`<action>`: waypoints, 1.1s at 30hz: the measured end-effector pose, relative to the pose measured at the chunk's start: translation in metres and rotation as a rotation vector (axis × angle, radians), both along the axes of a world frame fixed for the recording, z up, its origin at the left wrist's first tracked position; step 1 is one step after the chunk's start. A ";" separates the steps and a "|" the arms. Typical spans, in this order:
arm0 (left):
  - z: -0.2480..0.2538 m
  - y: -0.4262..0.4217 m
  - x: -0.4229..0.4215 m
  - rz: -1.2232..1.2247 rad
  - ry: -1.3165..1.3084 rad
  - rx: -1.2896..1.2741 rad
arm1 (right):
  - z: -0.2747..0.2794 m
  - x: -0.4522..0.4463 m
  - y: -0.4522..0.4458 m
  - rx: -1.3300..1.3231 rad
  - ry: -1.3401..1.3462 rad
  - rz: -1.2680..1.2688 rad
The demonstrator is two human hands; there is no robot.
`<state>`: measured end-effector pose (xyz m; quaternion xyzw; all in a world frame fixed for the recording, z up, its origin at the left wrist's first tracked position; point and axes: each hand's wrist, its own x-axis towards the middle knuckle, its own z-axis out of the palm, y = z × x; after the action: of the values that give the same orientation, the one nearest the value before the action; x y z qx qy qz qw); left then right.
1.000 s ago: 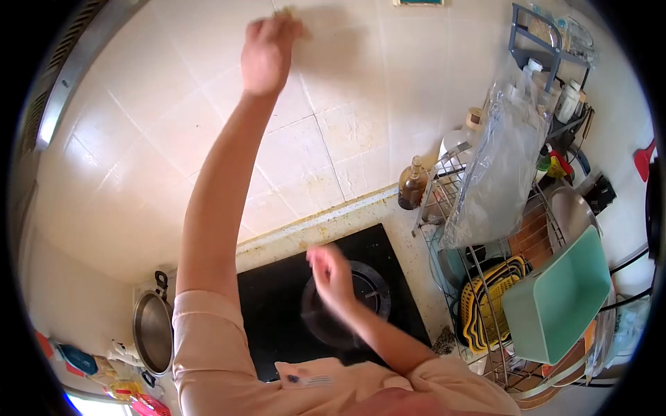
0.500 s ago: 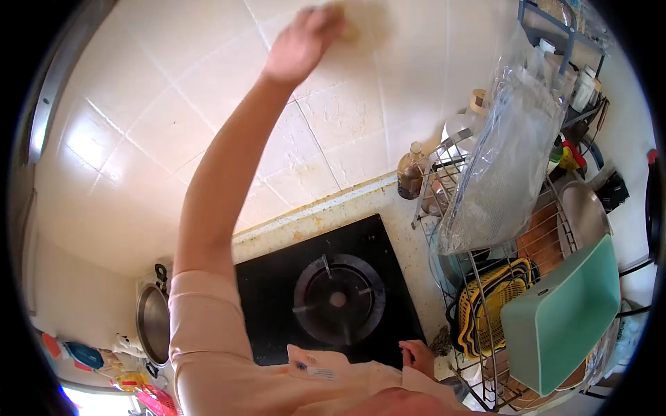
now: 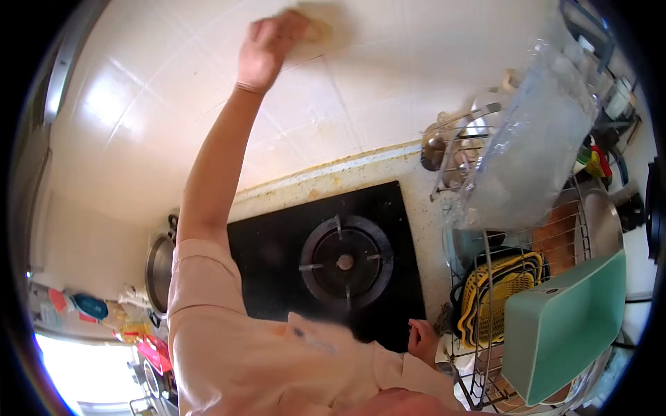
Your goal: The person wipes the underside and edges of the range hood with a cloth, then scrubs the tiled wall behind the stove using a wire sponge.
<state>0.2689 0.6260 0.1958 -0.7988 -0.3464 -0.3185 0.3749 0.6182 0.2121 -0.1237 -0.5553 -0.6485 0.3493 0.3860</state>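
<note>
High on the tiled wall (image 3: 388, 76), my left hand (image 3: 269, 43) presses a blurred yellowish pad (image 3: 317, 32) against the tiles, its fingers closed round the near side. The left arm stretches up across the left part of the black cooktop (image 3: 267, 256). Low at the right, my right hand (image 3: 422, 340) hangs beside the cooktop's front right corner, fingers curled in, with nothing visible in them. The round burner (image 3: 345, 262) lies between the two arms. Brownish stains mark the ledge (image 3: 312, 182) where wall and counter meet.
To the right stands a wire rack (image 3: 489, 291) with yellow baskets (image 3: 496, 298), a plastic bag (image 3: 534, 145) and a green bin (image 3: 555, 326). A dark bottle (image 3: 433, 149) is by the wall. A metal pan (image 3: 161, 270) sits at the left.
My left hand has swept over the wall with the pad, right and then back left in view. My right hand has dropped from above the burner to the cooktop's corner. The view has shifted.
</note>
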 end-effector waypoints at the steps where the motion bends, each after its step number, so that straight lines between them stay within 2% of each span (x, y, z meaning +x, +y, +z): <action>1: 0.002 -0.020 0.007 0.148 -0.039 0.248 | 0.002 -0.002 -0.001 -0.015 0.018 0.006; 3: 0.001 -0.047 -0.001 0.149 -0.351 -0.008 | 0.011 -0.006 0.005 0.029 -0.022 0.058; 5: -0.031 -0.073 -0.013 0.123 -0.694 -0.330 | 0.025 -0.018 0.010 0.034 0.001 0.086; 6: -0.060 -0.089 -0.010 0.005 -0.650 -0.194 | 0.032 -0.025 0.015 0.036 0.038 0.088; 8: -0.119 -0.143 0.012 -0.100 -0.712 -0.389 | 0.037 -0.039 0.029 0.096 0.140 0.126; 9: -0.139 -0.184 0.036 -0.138 -0.943 -0.652 | 0.040 -0.045 0.034 0.009 0.240 0.103; 10: -0.153 -0.221 0.057 0.014 -0.759 -0.685 | 0.044 -0.055 0.042 -0.075 0.344 0.092; 12: -0.193 -0.281 0.086 -0.096 -1.216 -1.087 | 0.055 -0.077 0.052 -0.303 0.617 0.070; 13: -0.214 -0.304 0.095 -0.161 -1.170 -1.086 | 0.064 -0.086 0.058 -0.447 0.777 0.051; 14: -0.221 -0.328 0.106 -0.146 -1.295 -1.299 | 0.077 -0.092 0.065 -0.616 0.848 0.057; 15: -0.234 -0.347 0.114 -0.177 -1.374 -1.361 | 0.063 -0.092 0.061 -0.654 1.008 0.110; 17: -0.233 -0.378 0.119 -0.239 -1.476 -1.414 | 0.059 -0.090 0.061 -0.761 1.028 0.298; 19: -0.245 -0.396 0.099 -0.126 -1.060 -1.202 | 0.053 -0.093 0.050 -0.813 0.780 0.240; 21: -0.243 -0.413 0.067 -0.046 -0.948 -1.149 | 0.058 -0.096 0.039 -0.845 0.628 0.239; 22: -0.249 -0.422 0.052 0.016 -0.904 -1.076 | 0.059 -0.102 0.033 -0.783 0.587 0.128; 25: -0.243 -0.455 0.002 0.449 -1.038 -1.033 | 0.038 -0.077 0.034 -0.842 0.682 0.026; 27: -0.262 -0.481 -0.031 0.633 -1.036 -0.860 | 0.043 -0.064 0.035 -0.842 0.666 -0.069; 28: -0.245 -0.488 -0.036 0.774 -1.105 -0.873 | 0.018 -0.047 0.040 -0.375 0.228 0.132; 29: -0.245 -0.495 -0.044 0.845 -1.166 -0.890 | 0.010 -0.032 0.033 -0.130 -0.099 0.242; 30: -0.238 -0.499 -0.050 0.850 -1.117 -0.852 | 0.000 -0.018 0.027 0.152 -0.419 0.274; 31: -0.239 -0.505 -0.053 0.871 -1.092 -0.866 | 0.006 -0.007 0.023 0.236 -0.602 0.259; 33: -0.243 -0.506 -0.049 0.754 -1.068 -0.840 | 0.045 -0.007 0.005 -0.139 -0.870 0.129</action>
<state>0.2196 0.1196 -0.0474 -0.4401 -0.8202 -0.3532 -0.0940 0.6113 0.2175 -0.0784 -0.6336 -0.7590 0.1494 0.0166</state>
